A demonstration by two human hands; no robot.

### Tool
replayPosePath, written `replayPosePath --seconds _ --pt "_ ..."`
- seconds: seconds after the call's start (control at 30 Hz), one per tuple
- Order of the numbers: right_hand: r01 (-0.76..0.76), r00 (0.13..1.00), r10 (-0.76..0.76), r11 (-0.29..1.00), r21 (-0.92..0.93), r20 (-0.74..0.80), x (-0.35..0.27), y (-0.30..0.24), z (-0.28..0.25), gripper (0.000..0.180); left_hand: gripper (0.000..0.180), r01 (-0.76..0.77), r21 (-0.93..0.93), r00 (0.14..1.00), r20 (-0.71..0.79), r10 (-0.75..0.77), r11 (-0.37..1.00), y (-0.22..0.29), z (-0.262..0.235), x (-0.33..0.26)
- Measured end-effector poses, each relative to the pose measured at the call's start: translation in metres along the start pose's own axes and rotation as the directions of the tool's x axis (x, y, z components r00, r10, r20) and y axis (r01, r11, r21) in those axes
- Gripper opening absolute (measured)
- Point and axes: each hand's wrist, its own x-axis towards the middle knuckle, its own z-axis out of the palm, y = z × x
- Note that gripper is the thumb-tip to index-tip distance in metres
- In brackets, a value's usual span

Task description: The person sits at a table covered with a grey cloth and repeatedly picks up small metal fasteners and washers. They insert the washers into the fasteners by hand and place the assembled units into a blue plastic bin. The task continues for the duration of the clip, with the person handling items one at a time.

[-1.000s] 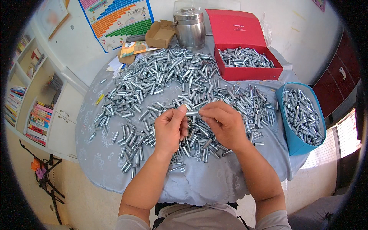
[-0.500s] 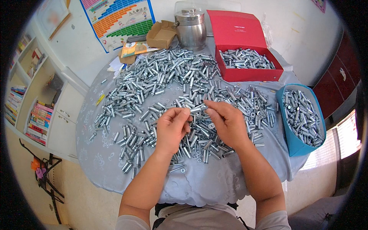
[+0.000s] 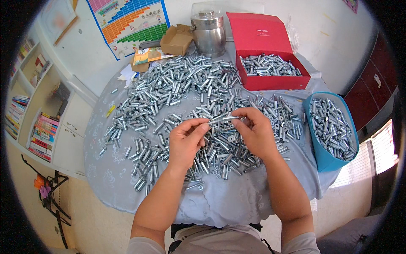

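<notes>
Above the middle of the table, my left hand (image 3: 187, 139) and my right hand (image 3: 256, 134) face each other, both with fingers pinched. Between them lies a slim silvery bolt (image 3: 220, 119), held almost level, its left end at my left fingertips and its right end at my right fingertips. Whether a sleeve is on it is too small to tell. Under and around the hands spreads a large heap of metal sleeve anchors (image 3: 169, 84), with loose bolts, sleeves and washers mixed in. A washer (image 3: 200, 187) lies near the front of the heap.
A red lidded box (image 3: 275, 83) full of anchors stands at the back right. Near the right edge is a blue bin (image 3: 323, 152), also filled. A steel pot (image 3: 208, 36) and a cardboard box (image 3: 177, 40) stand behind the heap. A grey cloth (image 3: 112, 169) covers the table.
My right hand has shifted slightly right and its fingers have moved along the piece. More of the bolt now shows between the hands. My left hand has moved slightly left.
</notes>
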Motion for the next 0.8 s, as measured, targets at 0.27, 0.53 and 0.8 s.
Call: replayPosePath --seconds 0.27,0.53,0.8 --pt "0.119 0.97 -0.13 0.991 -0.066 -0.206 0.005 0.006 0.006 0.018 0.023 -0.13 0.048 0.986 -0.098 0.134 0.99 0.016 -0.001 -0.007" --pt "0.1 0.969 -0.102 0.995 -0.019 -0.224 0.001 0.002 0.012 0.011 0.015 -0.136 0.26 0.954 -0.227 0.197 0.956 0.079 -0.093 -0.055" --pt "0.156 0.986 -0.159 0.987 -0.044 -0.055 -0.009 -0.031 0.037 0.011 0.016 -0.08 0.944 0.985 0.026 0.17 0.319 0.056 -0.152 -0.112"
